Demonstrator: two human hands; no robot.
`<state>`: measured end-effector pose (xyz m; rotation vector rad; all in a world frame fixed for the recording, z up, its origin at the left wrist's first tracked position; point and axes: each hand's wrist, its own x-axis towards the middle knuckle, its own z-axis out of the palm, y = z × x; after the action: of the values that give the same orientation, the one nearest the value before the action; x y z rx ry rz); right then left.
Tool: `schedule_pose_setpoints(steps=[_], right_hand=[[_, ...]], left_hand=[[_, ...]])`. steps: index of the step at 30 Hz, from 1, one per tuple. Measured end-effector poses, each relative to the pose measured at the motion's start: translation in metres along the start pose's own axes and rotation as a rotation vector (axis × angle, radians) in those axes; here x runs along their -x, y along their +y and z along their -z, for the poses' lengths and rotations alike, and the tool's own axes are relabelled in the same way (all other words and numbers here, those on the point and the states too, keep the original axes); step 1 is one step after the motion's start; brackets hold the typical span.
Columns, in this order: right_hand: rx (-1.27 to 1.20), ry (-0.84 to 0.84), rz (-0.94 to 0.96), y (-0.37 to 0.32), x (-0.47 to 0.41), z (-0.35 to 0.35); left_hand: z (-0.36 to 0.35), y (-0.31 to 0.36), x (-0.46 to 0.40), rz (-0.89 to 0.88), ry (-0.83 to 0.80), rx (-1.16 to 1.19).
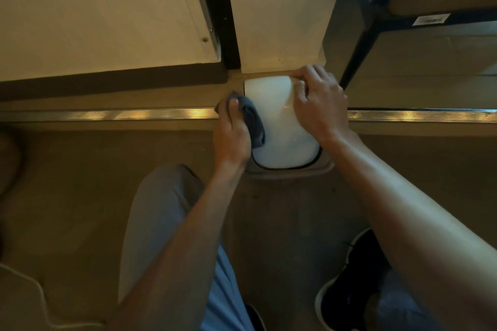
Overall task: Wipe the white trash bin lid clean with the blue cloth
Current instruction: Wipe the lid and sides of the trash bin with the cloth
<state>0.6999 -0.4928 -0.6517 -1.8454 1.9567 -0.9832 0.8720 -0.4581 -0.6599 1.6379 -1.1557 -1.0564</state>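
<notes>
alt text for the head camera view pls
Seen from above, a person's left hand presses a blue cloth against the left edge of a white trash bin lid, while the right hand grips the lid's far right side.

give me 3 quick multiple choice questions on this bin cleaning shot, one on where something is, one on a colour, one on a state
1. Where is the cloth?
A. on the lid's left edge
B. on the floor
C. on the shelf

2. What colour is the lid?
A. red
B. white
C. black

3. What is the right hand doing?
A. hanging free
B. holding the cloth
C. holding the lid's far right side

Answers:
1 A, the left hand presses the cloth against that edge.
2 B, its top is plain white.
3 C, its fingers curl over that side.
</notes>
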Motion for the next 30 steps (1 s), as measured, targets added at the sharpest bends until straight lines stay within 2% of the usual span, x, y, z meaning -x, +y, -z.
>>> schedule_pose_setpoints(steps=[5,7,12,15,20,24,30], right_hand=[[-0.022,0.0,-0.019,-0.002,0.001,0.0],[-0.024,-0.005,-0.034,-0.004,0.001,0.001],[-0.014,-0.004,-0.066,-0.007,0.0,0.001],[-0.013,-0.011,-0.072,-0.008,0.0,0.001],[-0.038,-0.024,-0.04,-0.006,0.002,0.003],[-0.032,-0.031,-0.027,-0.003,0.001,0.003],[-0.039,-0.01,-0.043,-0.005,0.002,0.001]], left_hand=[[0.0,0.026,-0.075,0.072,-0.193,-0.146],[-0.002,0.029,-0.083,0.065,-0.196,-0.212],[0.006,0.009,-0.03,0.067,-0.078,0.011],[0.014,-0.012,0.015,0.139,-0.069,0.063],[0.016,-0.027,0.061,0.095,-0.078,0.121],[0.018,-0.025,0.025,0.162,-0.058,0.159],[0.02,-0.012,-0.047,0.187,-0.172,0.155]])
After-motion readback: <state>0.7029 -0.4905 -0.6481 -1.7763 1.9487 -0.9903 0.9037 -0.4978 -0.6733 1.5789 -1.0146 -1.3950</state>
